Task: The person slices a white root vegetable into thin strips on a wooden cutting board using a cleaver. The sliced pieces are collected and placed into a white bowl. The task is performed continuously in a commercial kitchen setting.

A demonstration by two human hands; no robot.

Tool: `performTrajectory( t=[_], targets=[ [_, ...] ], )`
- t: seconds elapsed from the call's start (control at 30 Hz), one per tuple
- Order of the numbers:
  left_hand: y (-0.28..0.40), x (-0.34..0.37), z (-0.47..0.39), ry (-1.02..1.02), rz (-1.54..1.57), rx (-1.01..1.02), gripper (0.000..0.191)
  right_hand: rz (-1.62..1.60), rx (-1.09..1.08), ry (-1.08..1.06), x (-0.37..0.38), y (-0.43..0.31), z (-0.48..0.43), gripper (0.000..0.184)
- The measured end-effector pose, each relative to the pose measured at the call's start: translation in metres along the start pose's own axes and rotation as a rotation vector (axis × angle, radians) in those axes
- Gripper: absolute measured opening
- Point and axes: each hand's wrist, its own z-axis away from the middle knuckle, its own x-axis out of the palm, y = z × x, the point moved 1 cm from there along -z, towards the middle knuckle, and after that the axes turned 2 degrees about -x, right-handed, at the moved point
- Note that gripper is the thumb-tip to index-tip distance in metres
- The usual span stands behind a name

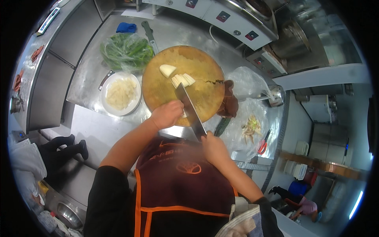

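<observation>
My right hand point(215, 148) grips the handle end of a Chinese cleaver point(192, 114), whose broad blade slants across the near half of a round wooden chopping board point(160, 93). Close to the blade's left side, my left hand point(168, 115) is curled at the board's near edge. Its fingers rest on a pale vegetable piece point(184, 114), mostly hidden under them. Beyond the blade tip lie several pale slices point(182, 80) in a leaning row. A larger pale chunk point(168, 70) sits farther left. Left of the board, a white plate point(139, 99) holds more thin pale slices point(120, 93).
A bag of green vegetables point(125, 51), a blue cloth point(126, 27) and a green-handled knife point(149, 35) lie at the back left. At right are a dark cucumber point(222, 126), trimmings point(251, 128) on plastic and red-handled scissors point(263, 143). A person point(32, 161) stands at left.
</observation>
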Motion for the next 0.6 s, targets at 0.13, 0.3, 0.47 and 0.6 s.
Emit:
performTrajectory(
  t=[0.13,0.3,0.47,0.6],
  targets=[
    [-0.001,-0.003,0.001,0.006,-0.001,0.039,0.012,-0.007,0.01,0.012,0.016,0.005,-0.005,0.031],
    [-0.008,-0.005,0.005,-0.06,-0.084,0.013,0.011,0.047,-0.052,0.114,0.023,0.01,-0.003,0.025],
    [-0.019,-0.003,0.003,-0.06,-0.071,0.073,0.012,0.085,-0.036,0.123,0.028,0.01,-0.006,0.024],
    [-0.022,-0.004,0.002,-0.063,-0.06,0.093,0.015,0.082,-0.064,0.095,0.015,0.002,-0.001,0.025]
  ],
)
